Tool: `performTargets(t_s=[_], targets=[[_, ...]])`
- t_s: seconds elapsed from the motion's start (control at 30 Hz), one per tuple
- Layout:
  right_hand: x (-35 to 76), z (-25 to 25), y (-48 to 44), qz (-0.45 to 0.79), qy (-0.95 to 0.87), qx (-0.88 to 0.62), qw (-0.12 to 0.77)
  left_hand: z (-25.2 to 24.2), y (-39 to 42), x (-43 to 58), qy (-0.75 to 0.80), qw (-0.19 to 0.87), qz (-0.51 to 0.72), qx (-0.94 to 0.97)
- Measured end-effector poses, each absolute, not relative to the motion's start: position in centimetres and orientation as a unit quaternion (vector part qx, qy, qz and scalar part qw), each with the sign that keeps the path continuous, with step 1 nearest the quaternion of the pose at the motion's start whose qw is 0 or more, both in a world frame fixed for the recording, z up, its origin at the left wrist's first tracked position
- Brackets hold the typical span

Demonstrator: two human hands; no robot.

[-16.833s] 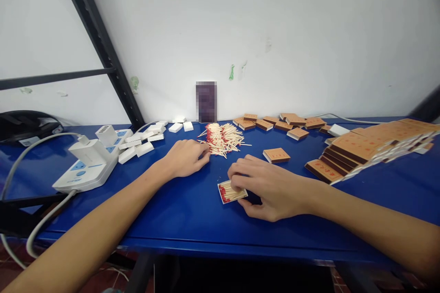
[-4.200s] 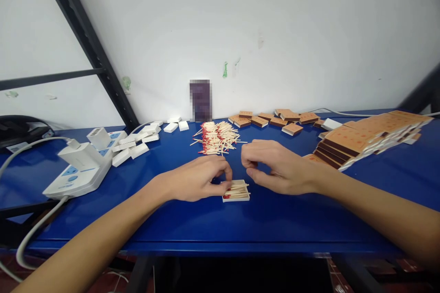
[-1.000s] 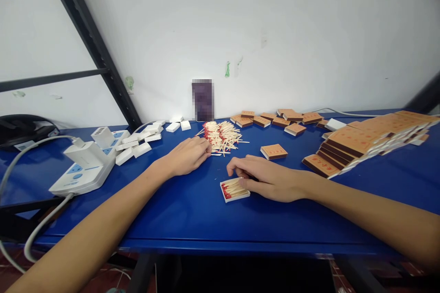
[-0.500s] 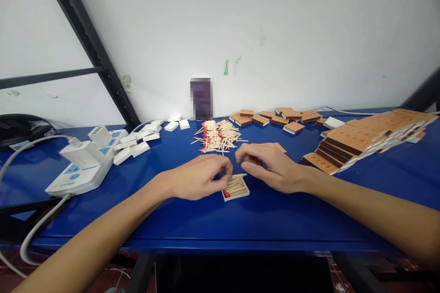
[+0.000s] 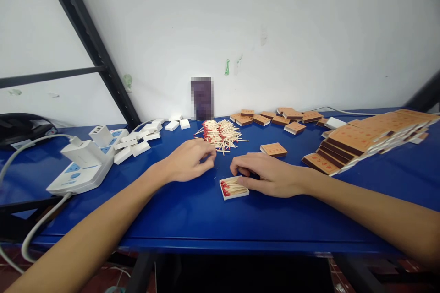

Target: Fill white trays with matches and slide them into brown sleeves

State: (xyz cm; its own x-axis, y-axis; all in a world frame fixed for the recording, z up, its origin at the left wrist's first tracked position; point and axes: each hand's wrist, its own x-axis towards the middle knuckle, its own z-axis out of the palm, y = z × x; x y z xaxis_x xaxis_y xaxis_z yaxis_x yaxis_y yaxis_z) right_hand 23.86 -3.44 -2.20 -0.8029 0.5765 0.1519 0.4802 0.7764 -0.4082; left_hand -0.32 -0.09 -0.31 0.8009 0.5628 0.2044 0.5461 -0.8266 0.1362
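Left hand being returned to the match pile; tray being tended by the right

Item, left hand [image 5: 192, 160]: half a second ago being held over the tray, now being placed at the near left edge of the match pile [image 5: 223, 135]. Fingers are being kept curled and narrow; whether a match is being gripped cannot be told.

Item, right hand [image 5: 271, 174]: being brought nearer, half spread, the thumb being rested on the right end of the matches [image 5: 231, 187] in the tray.

Item, white tray [image 5: 236, 197]: being supported on the bench [image 5: 192, 219], near side of the pile; the match that was sticking up at its far edge is no longer being seen there.

Item, closed matchbox [image 5: 274, 149]: being left lying beyond the right hand, now fully exposed.

Judgement: one load is apparently being levelled while another is being gathered.
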Motion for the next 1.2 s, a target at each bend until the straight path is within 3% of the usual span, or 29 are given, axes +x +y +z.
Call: performTargets(t_s=[0.27, 0.6, 0.9, 1.2], targets=[[23.5, -2.3, -3.4, 0.166, -0.934, -0.289, 0.129, -0.2, 2.8, -2.8, 0.387, -0.062, 0.086, 0.916], [23.2, -3.6, -1.1, 0.068, -0.882, -0.417, 0.207, -0.5, 2.7, -2.8, 0.358, -0.058, 0.081, 0.928], [19.8, -2.6, 0.4, 0.001, -0.857, -0.501, 0.120, -1.7, 2.8, -1.7, 0.371, -0.106, 0.060, 0.920], [21.8, -2.4, -0.8, 0.007, -0.882, -0.469, 0.048, -1.8, 2.7, -2.1, 0.336, -0.090, 0.049, 0.936]])
